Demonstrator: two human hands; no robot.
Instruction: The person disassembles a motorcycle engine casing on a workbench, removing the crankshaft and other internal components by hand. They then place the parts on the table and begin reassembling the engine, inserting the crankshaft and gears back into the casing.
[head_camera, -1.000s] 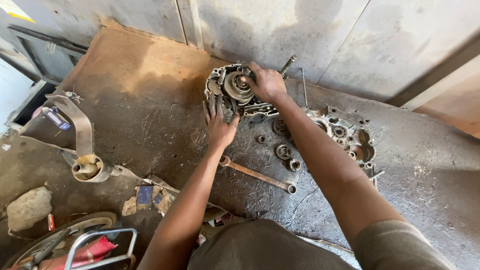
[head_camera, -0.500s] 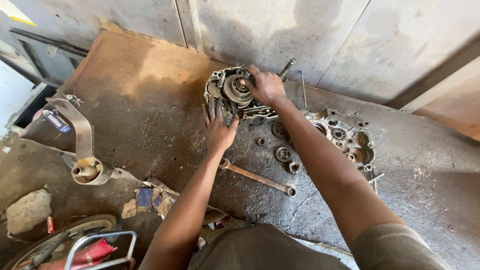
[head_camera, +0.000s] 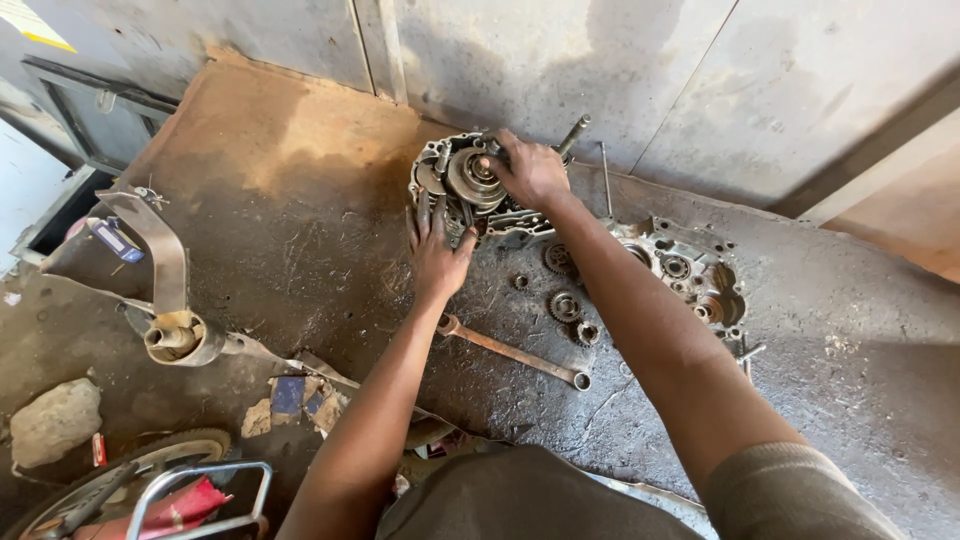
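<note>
Grimy concrete floor meets a wall; near that far edge sits the engine case (head_camera: 470, 195), metal, likely heavy, stiff and oily. Left hand (head_camera: 437, 250) presses flat against its near side; right hand (head_camera: 530, 172) grips its top. Best held by the rim.

Grimy concrete floor (head_camera: 820, 330), grey wall (head_camera: 700, 80)

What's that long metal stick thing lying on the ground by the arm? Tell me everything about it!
It is a long spanner, a slim metal bar gone rusty brown and dirty. Its far end has a small ring; the other end, near the left hand, is wider. It lies flat and slanted on the grimy concrete floor, below some loose gears. Nothing holds it; the left forearm passes just beside its wider end.
</note>
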